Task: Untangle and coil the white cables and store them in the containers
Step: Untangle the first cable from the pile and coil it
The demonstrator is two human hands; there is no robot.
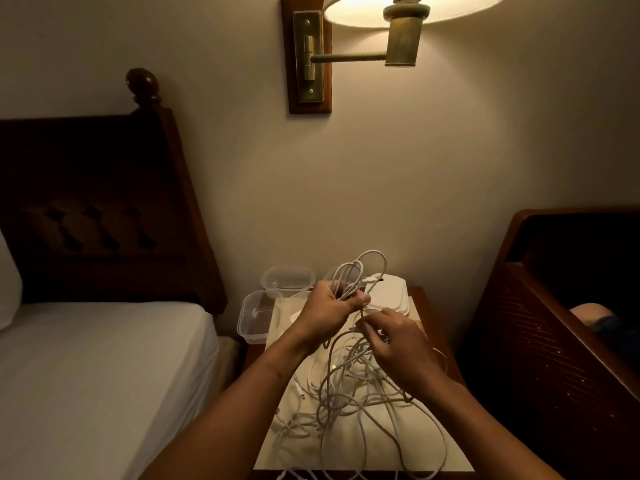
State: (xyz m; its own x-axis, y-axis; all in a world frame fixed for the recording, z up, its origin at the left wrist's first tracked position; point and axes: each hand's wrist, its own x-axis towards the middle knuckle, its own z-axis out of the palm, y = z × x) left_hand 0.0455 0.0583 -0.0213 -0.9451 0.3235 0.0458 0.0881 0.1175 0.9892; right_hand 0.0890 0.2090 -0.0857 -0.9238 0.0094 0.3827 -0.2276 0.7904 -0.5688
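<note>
A tangle of white cables [349, 407] lies on the cloth-covered nightstand [426, 441], with some loops hanging over the front edge. My left hand [327, 311] grips a bunch of cable loops [367, 268] that stand up above its fist. My right hand [398, 344], just below and to the right, pinches a strand leading down into the tangle. Two clear plastic containers [254, 318] [287, 277] stand open at the nightstand's back left. White lids [394, 294] lie stacked at the back right.
A bed with a white sheet [97, 375] and dark wooden headboard [104, 209] stands to the left. A dark wooden headboard [561, 323] of another bed is on the right. A lit brass wall lamp [401, 32] hangs above the nightstand.
</note>
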